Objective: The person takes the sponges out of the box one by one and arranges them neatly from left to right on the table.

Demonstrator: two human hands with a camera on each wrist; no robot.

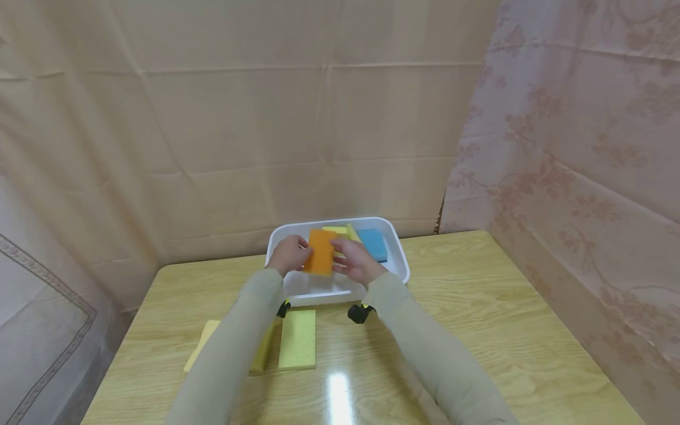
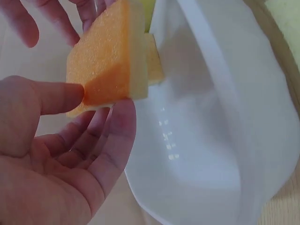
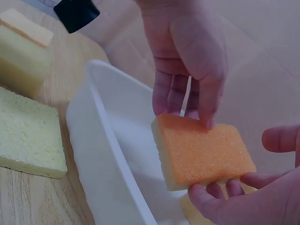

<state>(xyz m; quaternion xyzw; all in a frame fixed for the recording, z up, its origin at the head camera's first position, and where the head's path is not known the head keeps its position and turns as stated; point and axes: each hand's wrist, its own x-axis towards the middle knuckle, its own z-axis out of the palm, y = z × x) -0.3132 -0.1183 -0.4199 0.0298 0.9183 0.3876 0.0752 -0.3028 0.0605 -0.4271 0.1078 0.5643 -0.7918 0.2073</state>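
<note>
An orange-faced sponge [image 1: 320, 252] with a pale yellow body is held up over a white plastic tub [image 1: 313, 300]. My left hand [image 1: 288, 255] pinches one end of it, thumb on the orange face and fingers behind, as the left wrist view [image 2: 61, 154] shows. On the opposite side is my right hand [image 1: 358, 261]. In the right wrist view its fingertips touch the sponge's lower edge, while the thumb [image 3: 279, 139] stands away from it. Inside the tub, behind the hands, lie yellow sponges [image 1: 352, 232] and a blue sponge [image 1: 374, 245].
On the wooden table [image 1: 478, 307], in front of the tub, lies a flat yellow sponge [image 1: 297, 339]. More yellow sponges [image 1: 203, 342] lie left of it, partly hidden by the left sleeve. A beige curtain [image 1: 297, 118] hangs behind the table, a floral one [image 1: 574, 141] on the right.
</note>
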